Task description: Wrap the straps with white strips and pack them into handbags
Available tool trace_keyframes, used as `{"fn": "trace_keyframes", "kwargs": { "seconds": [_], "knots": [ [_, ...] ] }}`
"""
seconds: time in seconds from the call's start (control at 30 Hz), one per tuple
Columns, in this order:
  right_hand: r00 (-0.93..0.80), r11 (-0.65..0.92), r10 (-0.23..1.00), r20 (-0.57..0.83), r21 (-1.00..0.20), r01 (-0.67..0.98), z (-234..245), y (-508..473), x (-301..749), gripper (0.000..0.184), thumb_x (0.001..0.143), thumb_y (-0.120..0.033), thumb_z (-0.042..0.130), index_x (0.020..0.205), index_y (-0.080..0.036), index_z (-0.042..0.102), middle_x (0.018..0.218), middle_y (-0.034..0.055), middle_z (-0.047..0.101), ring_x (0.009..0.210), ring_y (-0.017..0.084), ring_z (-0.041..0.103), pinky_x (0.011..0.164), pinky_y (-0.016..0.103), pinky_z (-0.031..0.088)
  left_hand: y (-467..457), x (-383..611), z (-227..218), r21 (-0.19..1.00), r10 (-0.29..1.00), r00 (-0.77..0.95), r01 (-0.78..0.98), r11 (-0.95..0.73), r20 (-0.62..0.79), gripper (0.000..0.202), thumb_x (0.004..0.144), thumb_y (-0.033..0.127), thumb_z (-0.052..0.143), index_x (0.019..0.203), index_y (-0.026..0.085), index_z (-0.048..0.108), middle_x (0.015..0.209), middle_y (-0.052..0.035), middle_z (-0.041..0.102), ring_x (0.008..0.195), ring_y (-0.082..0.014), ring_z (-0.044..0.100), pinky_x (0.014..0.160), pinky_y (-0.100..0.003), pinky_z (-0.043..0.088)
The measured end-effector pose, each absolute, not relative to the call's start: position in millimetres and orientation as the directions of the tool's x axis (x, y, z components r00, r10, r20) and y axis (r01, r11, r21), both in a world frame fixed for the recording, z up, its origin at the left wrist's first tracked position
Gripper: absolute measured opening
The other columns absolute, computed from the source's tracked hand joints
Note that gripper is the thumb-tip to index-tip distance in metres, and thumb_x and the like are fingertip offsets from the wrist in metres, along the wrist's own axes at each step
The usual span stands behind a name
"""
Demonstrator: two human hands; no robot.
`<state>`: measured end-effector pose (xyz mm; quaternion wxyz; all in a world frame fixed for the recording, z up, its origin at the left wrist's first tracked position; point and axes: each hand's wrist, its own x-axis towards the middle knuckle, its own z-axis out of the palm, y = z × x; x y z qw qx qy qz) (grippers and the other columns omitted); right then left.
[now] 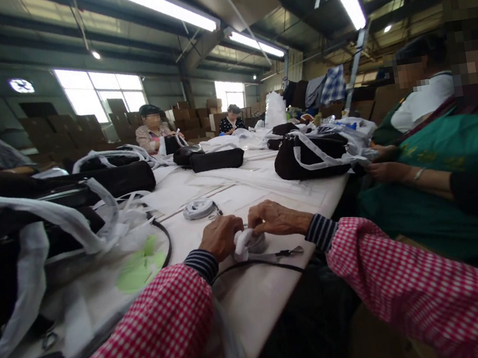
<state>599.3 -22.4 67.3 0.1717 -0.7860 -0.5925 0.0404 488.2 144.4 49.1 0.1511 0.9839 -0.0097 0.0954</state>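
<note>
My left hand (220, 236) and my right hand (276, 219) meet near the front edge of a long white table (256, 301). Both are closed around a small roll of white wrapped strap (248, 242) held between them. A black strap (255, 264) with a metal clip (291, 251) lies on the table just below the hands. Both forearms wear red-and-white checked sleeves over striped cuffs. A second coiled white strap (199, 209) rests a little beyond my left hand.
Black bags wrapped in white paper are piled at the left (48, 212) and further up the table (311, 156). A green paper scrap (138, 270) lies left of my hands. A person in a green apron (443, 174) sits close at the right; others sit at the far end.
</note>
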Motion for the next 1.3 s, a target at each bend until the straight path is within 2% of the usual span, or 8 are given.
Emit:
{"fn": "trace_keyframes", "kwargs": {
  "seconds": [0.07, 0.3, 0.47, 0.57, 0.77, 1.0, 1.13, 1.3],
  "knots": [
    [0.299, -0.237, 0.942, 0.151, -0.331, 0.913, 65, -24, 600, 0.011, 0.078, -0.009, 0.074, 0.087, -0.015, 0.077, 0.089, 0.0026, 0.072, 0.084, 0.017, 0.063, 0.076, 0.024, 0.042, 146, 488, 51, 0.278, -0.062, 0.981, -0.113, -0.954, 0.186, 0.027, 0.081, 0.005, 0.059, 0.095, 0.023, 0.075, 0.103, -0.0044, 0.076, 0.099, -0.0234, 0.066, 0.086, -0.031, 0.045],
    [0.312, -0.22, 0.914, 0.26, -0.328, 0.919, 57, -39, 587, 0.011, 0.083, -0.007, 0.069, 0.086, -0.017, 0.074, 0.091, 0.003, 0.072, 0.085, 0.017, 0.064, 0.078, 0.024, 0.042, 153, 498, 62, 0.205, -0.302, 0.947, -0.319, -0.925, 0.112, 0.043, 0.069, 0.0, 0.065, 0.103, 0.025, 0.073, 0.088, 0.0001, 0.072, 0.081, -0.0191, 0.066, 0.066, -0.025, 0.04],
    [0.28, -0.241, 0.922, 0.267, -0.17, 0.956, 52, -44, 581, 0.014, 0.09, -0.011, 0.061, 0.093, -0.019, 0.073, 0.091, 0.0043, 0.069, 0.082, 0.018, 0.062, 0.073, 0.025, 0.039, 156, 504, 60, 0.175, -0.392, 0.913, -0.406, -0.897, 0.11, 0.035, 0.07, 0.0, 0.062, 0.092, 0.025, 0.073, 0.09, -0.0016, 0.07, 0.086, -0.0203, 0.063, 0.067, -0.027, 0.039],
    [0.25, -0.237, 0.939, 0.234, -0.083, 0.968, 52, -46, 579, 0.015, 0.094, -0.013, 0.057, 0.095, -0.019, 0.071, 0.089, 0.0046, 0.068, 0.079, 0.017, 0.06, 0.069, 0.026, 0.036, 155, 504, 52, 0.186, -0.394, 0.905, -0.419, -0.889, 0.159, 0.035, 0.069, -0.002, 0.057, 0.088, 0.023, 0.071, 0.094, -0.0026, 0.069, 0.097, -0.0215, 0.061, 0.076, -0.028, 0.041],
    [0.147, -0.149, 0.96, 0.237, -0.011, 0.989, 50, -46, 578, 0.017, 0.096, -0.008, 0.051, 0.098, -0.018, 0.066, 0.087, 0.0041, 0.068, 0.08, 0.017, 0.058, 0.069, 0.027, 0.035, 155, 506, 40, 0.258, -0.264, 0.932, -0.326, -0.91, 0.248, 0.015, 0.076, 0.007, 0.058, 0.075, 0.018, 0.066, 0.083, -0.0037, 0.068, 0.081, -0.0199, 0.064, 0.071, -0.029, 0.044],
    [0.143, -0.143, 0.955, 0.259, -0.018, 0.99, 47, -43, 579, 0.017, 0.093, -0.005, 0.053, 0.09, -0.017, 0.066, 0.082, 0.0034, 0.067, 0.078, 0.018, 0.059, 0.067, 0.027, 0.037, 166, 504, 51, 0.248, -0.417, 0.885, -0.46, -0.853, 0.208, 0.043, 0.065, -0.003, 0.057, 0.094, 0.023, 0.075, 0.093, 0.0, 0.073, 0.093, -0.0192, 0.066, 0.077, -0.026, 0.045],
    [0.171, -0.17, 0.955, 0.242, -0.022, 0.985, 47, -48, 575, 0.021, 0.089, -0.005, 0.054, 0.103, -0.015, 0.067, 0.092, 0.0067, 0.07, 0.087, 0.021, 0.062, 0.074, 0.029, 0.043, 164, 506, 52, 0.217, -0.453, 0.866, -0.494, -0.842, 0.214, 0.041, 0.068, -0.004, 0.057, 0.094, 0.021, 0.075, 0.094, -0.0015, 0.075, 0.09, -0.0189, 0.067, 0.075, -0.025, 0.045],
    [0.195, -0.188, 0.942, 0.272, -0.05, 0.981, 48, -56, 567, 0.024, 0.086, -0.013, 0.061, 0.11, -0.016, 0.064, 0.1, 0.0092, 0.071, 0.096, 0.024, 0.063, 0.083, 0.032, 0.047, 159, 502, 44, 0.209, -0.397, 0.885, -0.448, -0.869, 0.244, 0.04, 0.069, -0.005, 0.056, 0.094, 0.02, 0.076, 0.094, -0.0026, 0.076, 0.088, -0.0182, 0.069, 0.075, -0.025, 0.046]
  ]
}}
